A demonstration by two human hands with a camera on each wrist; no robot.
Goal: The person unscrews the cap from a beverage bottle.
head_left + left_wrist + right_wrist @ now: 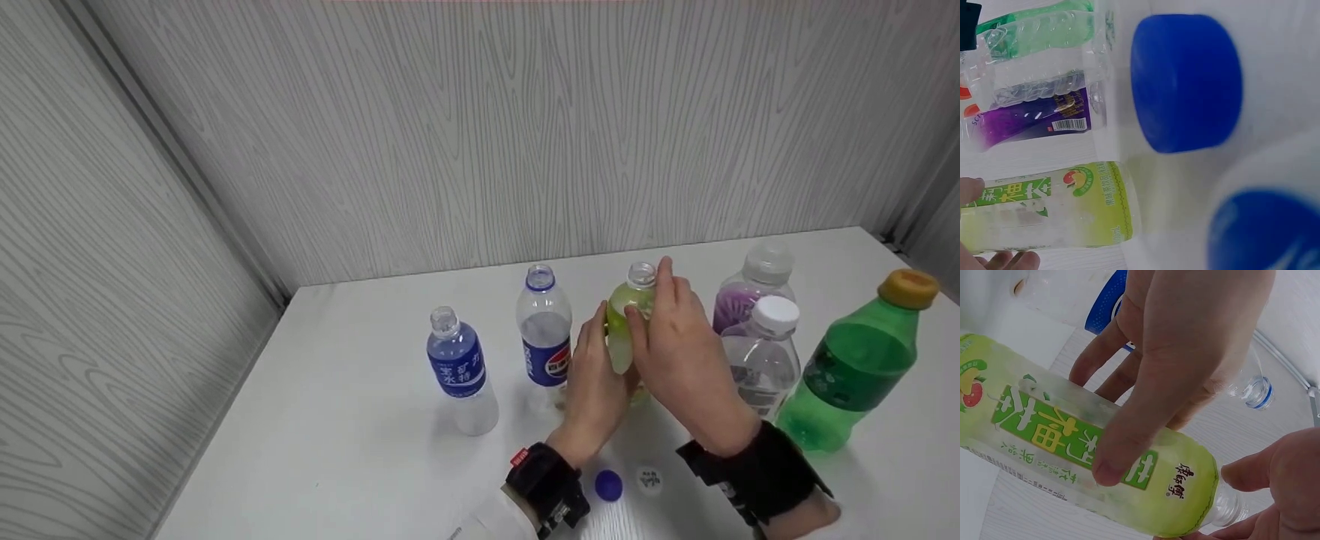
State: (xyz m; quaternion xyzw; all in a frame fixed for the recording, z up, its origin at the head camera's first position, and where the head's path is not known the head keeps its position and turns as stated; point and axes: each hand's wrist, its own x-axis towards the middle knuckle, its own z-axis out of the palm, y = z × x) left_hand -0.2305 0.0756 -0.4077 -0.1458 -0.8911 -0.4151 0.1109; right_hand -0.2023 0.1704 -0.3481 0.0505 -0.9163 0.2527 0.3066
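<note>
My left hand (596, 394) grips the body of a yellow-green citrus tea bottle (1016, 433), its thumb lying across the label in the right wrist view. The bottle stands tilted, its clear mouth (642, 273) uncapped. At the bottle's shoulder and neck is my right hand (686, 352), with its thumb on one side and fingers on the other. Just left of the hands stands an uncapped Pepsi bottle (541, 322). A blue cap (608, 486) and a white cap (649, 481) lie on the table between my wrists.
An uncapped blue-labelled water bottle (459, 364) stands farther left. On the right are a purple-labelled bottle (739, 304), a clear white-capped bottle (772, 352) and a large green bottle (862, 352) with an orange cap. A grey wood-grain panel (480, 135) rises behind the white table (345, 420).
</note>
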